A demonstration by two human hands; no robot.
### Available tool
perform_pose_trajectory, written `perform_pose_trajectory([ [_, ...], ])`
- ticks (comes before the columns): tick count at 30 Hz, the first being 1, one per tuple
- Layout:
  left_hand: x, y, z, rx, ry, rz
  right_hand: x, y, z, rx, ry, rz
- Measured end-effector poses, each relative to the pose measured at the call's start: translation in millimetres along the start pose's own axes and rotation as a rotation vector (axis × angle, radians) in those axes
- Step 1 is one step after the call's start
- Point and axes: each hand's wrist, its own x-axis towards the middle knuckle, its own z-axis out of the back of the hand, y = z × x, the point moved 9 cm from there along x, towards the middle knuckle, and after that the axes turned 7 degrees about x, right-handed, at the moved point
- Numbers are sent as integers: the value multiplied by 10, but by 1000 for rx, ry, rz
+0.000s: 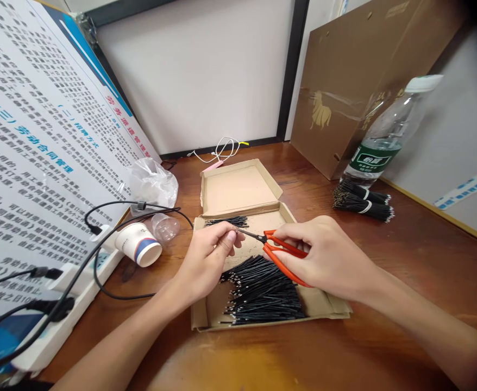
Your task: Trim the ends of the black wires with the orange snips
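Note:
Over the open cardboard box point(277, 321), my left hand point(209, 252) is closed in a pinch on what looks like a short black wire, mostly hidden by the fingers. My right hand point(332, 255) grips a pair of red-handled cutters point(281, 260), its fingers around the handles. Their narrow dark jaws point left and reach the left fingertips. Below both hands, a thick pile of short black wires point(267, 293) with pale tips fills the near part of the box. A smaller bunch of black wires point(228, 221) lies at its far left.
Left of the box are a tipped paper cup point(138, 244), a clear plastic cup point(165, 227), a crumpled plastic bag point(152, 184) and a power strip point(71, 304) with black cables. At right stand a water bottle point(379, 141), tied wire bundles point(363, 203) and a large brown box point(344, 81).

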Motion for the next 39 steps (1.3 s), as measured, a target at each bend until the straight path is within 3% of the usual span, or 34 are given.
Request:
perform_pose_trajectory([
  [39,-16,100,2,-40,4,24,-5,15,-22,-5,14,15],
])
